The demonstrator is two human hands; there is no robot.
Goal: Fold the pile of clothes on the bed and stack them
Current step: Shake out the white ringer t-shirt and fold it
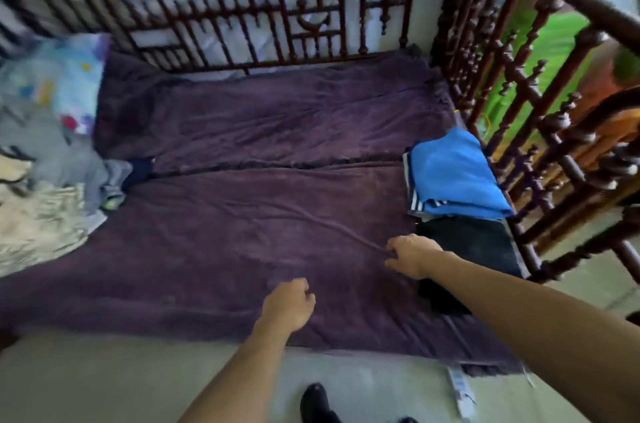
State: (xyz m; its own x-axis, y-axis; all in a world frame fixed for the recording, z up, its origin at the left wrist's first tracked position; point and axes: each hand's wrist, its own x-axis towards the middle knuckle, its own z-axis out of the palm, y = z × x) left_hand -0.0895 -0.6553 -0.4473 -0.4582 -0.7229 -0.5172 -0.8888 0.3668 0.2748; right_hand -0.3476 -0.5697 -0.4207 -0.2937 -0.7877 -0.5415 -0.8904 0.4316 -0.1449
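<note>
Far left: the unfolded pile of clothes [65, 159], grey and pale cloth heaped below a patterned pillow [62, 83], lies at the bed's left edge and is partly cut off by the frame. It is well apart from the finished work, probably so that sorted and unsorted items do not mix.

Centre: the purple blanket [259, 131] is bare across the middle and serves as the folding surface.

Near centre: the left hand [289, 301] hovers over the blanket with its fingers clenched under the palm, and nothing shows in it.

To its right, the right hand [412, 256] rests at a blanket crease, just beside the black garment [467, 249]. Its fingers curl downward; whether they pinch the crease, the garment's edge or nothing cannot be told.

Right: the black garment lies flat and folded, and the forearm crosses its near end. Just beyond it, a folded blue garment [457, 169] tops a stack with striped layers beneath. Both sit against the wooden rail [540, 131], likely to keep the centre free.

Motion blur softens the details of the pile, so how many garments remain cannot be made out.
</note>
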